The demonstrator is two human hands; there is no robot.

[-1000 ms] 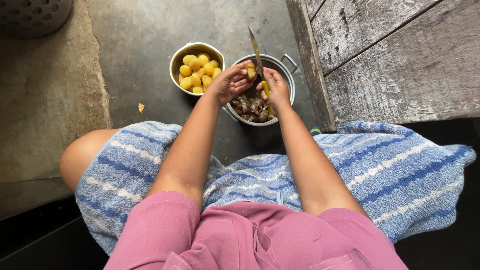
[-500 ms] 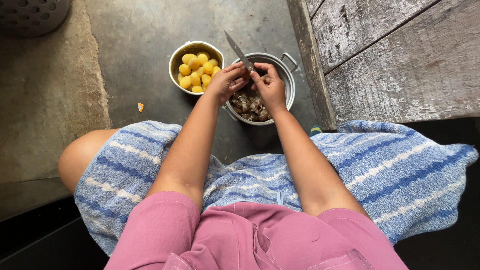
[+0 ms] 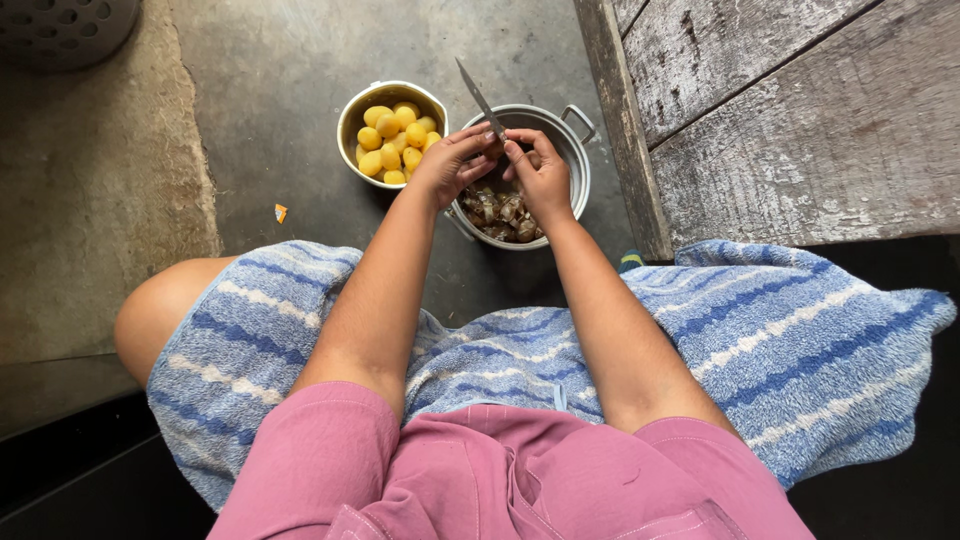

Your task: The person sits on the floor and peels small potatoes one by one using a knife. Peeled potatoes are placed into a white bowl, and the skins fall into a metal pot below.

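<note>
pink shirt [image 3: 480,480] at the bottom edge, nearest the camera. beyond it, a blue striped towel [image 3: 790,350] spread over the lap, one bare knee [image 3: 160,310] out at the left. both forearms stretched forward and angled inward, meeting over the pot [image 3: 574,160]. left hand [image 3: 450,165] cupped palm-in, fingers curled shut round a small brown fruit [image 3: 496,148], mostly hidden between the thumbs. right hand [image 3: 541,180] closed on the knife [image 3: 478,97], handle buried in the fist, blade tilted up and to the left, its base right at the fruit. below the hands, dark peelings [image 3: 500,215] heaped inside the pot, standing on the concrete floor [image 3: 280,60]. just beside the pot on the left, touching or nearly so, a bowl [image 3: 352,115] of peeled yellow fruits [image 3: 392,140]. small orange scrap [image 3: 281,213] on the floor near the knee. weathered wooden planks [image 3: 780,110] off to the right. perforated grey basket [image 3: 60,30] at the far top left corner.
</note>
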